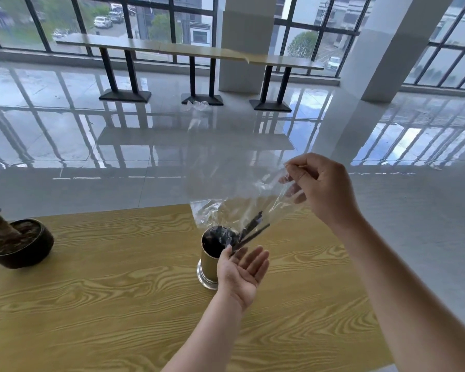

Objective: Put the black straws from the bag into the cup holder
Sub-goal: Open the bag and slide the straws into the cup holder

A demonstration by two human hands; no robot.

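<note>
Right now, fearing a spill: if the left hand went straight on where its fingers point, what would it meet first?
Likely the black straws in the clear bag, just beyond the left hand and its fingers; depth is unclear, so it could pass beside them.

The table (118, 304) was a yellow wood-grain surface with darker swirling figure; its far edge ran across the view and its right edge slanted toward the near right corner; two things stood on it, well apart; a dark round pot (24, 251) sat near the far left corner, filled with brown soil and holding a short cut stump (0, 224); a gold cylindrical cup holder (208, 264) stood upright on a shiny silver base, toward the far edge and right of the middle.
</note>
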